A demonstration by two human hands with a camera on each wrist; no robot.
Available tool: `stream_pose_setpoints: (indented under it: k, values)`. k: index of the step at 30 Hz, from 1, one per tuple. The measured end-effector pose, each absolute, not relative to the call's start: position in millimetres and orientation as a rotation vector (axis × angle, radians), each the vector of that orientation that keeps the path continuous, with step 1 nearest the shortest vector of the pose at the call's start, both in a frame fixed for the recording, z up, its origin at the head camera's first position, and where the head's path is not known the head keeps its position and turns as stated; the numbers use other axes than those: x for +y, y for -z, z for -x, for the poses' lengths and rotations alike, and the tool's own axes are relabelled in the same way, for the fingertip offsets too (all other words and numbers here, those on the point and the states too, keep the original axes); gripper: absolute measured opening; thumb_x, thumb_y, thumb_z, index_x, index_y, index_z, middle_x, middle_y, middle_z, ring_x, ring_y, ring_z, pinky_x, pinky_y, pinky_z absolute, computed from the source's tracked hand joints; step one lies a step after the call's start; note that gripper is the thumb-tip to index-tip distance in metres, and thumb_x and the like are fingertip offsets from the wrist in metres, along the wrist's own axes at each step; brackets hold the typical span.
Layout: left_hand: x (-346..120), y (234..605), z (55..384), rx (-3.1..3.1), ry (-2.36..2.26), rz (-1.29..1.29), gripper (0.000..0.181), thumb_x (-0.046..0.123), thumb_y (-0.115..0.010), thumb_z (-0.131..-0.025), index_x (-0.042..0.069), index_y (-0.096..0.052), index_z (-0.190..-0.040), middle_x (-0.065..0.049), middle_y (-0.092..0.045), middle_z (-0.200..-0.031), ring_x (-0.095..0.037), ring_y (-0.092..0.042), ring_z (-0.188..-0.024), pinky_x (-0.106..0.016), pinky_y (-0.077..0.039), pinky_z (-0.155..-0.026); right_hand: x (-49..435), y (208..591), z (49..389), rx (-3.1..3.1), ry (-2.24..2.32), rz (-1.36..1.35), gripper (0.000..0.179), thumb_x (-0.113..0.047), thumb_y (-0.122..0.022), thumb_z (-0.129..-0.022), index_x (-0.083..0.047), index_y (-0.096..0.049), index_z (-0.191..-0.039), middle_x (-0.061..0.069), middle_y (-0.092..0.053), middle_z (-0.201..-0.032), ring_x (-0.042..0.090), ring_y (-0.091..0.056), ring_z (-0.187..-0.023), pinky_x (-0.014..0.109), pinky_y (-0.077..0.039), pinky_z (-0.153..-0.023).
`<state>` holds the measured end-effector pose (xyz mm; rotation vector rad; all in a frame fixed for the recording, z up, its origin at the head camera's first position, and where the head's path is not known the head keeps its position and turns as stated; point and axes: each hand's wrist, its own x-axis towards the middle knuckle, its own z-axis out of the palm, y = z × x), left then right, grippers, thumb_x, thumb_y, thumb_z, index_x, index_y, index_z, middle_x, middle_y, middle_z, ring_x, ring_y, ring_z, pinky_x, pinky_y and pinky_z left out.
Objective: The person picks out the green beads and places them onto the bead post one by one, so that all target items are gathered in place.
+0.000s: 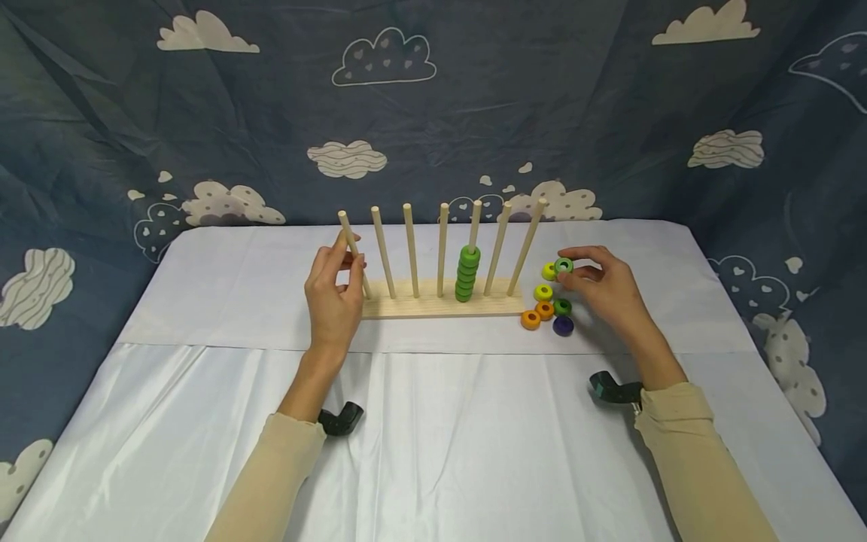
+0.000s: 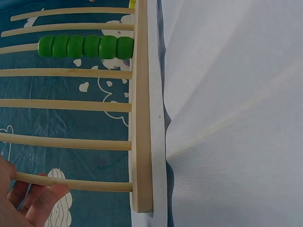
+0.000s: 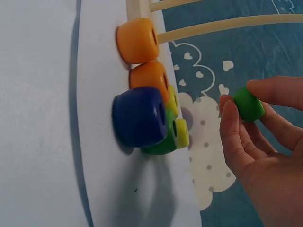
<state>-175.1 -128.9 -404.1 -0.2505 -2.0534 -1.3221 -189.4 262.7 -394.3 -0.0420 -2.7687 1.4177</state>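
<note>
A wooden peg rack (image 1: 443, 305) with several upright pegs stands on the white cloth. My left hand (image 1: 333, 290) holds its leftmost peg (image 2: 90, 184) between thumb and fingers. Several green beads (image 1: 467, 275) are stacked on one peg right of the middle. To the right of the rack, my right hand (image 1: 606, 290) pinches a green bead (image 3: 248, 104) above the cloth. Below it lie loose beads: a blue one (image 3: 139, 117), a green one (image 1: 562, 306), two orange ones, with one orange bead (image 3: 138, 41) nearest the rack, and two yellow ones, including a yellow bead (image 1: 543, 292).
White cloth (image 1: 433, 436) covers the table, with a fold line in front of the rack. Behind it hangs a dark blue curtain (image 1: 271, 113) with cloud prints. A black wrist camera (image 1: 342, 418) sits on the left wrist, another black camera (image 1: 612, 388) on the right.
</note>
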Motion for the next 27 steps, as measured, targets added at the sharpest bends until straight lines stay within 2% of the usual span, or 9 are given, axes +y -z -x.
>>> stream_pose_setpoints:
  k: [6, 15, 22, 27]
  values:
    - [-128, 403, 174, -2.048, 1.322, 0.249, 0.042, 0.004, -0.064, -0.102, 0.009, -0.063, -0.144, -0.020, -0.064, -0.107, -0.030, -0.072, -0.094, -0.001, -0.051, -0.059, 260, 387, 188, -2.773, -1.395, 0.052, 0.047, -0.019, -0.074, -0.098, -0.016, -0.061, -0.143, 0.007, -0.051, -0.148, 0.017, -0.060, -0.115, 0.007, -0.050, -0.094]
    - [-128, 404, 174, -2.043, 1.325, 0.248, 0.043, 0.003, -0.064, -0.101, 0.009, -0.063, -0.144, -0.021, -0.064, -0.107, -0.030, -0.072, -0.094, 0.000, -0.050, -0.057, 256, 382, 183, -2.617, -1.497, -0.067, 0.050, -0.008, -0.073, -0.097, -0.010, -0.058, -0.145, 0.011, -0.054, -0.149, -0.003, -0.060, -0.099, 0.000, -0.053, -0.083]
    - [-129, 404, 175, -2.043, 1.331, 0.249, 0.044, 0.002, -0.065, -0.101, 0.009, -0.062, -0.145, -0.021, -0.064, -0.107, -0.030, -0.072, -0.094, -0.001, -0.050, -0.057, 251, 378, 181, -2.598, -1.496, -0.087, 0.046, -0.010, -0.074, -0.097, -0.009, -0.061, -0.142, 0.008, -0.057, -0.143, -0.003, -0.061, -0.103, 0.001, -0.054, -0.084]
    - [-128, 404, 174, -2.046, 1.332, 0.246, 0.044, 0.002, -0.065, -0.101, 0.010, -0.063, -0.145, -0.020, -0.064, -0.107, -0.029, -0.072, -0.094, -0.001, -0.051, -0.058, 247, 375, 178, -2.579, -1.453, -0.134, 0.046, -0.010, -0.076, -0.096, -0.011, -0.064, -0.140, -0.003, -0.058, -0.130, -0.003, -0.061, -0.104, 0.002, -0.052, -0.086]
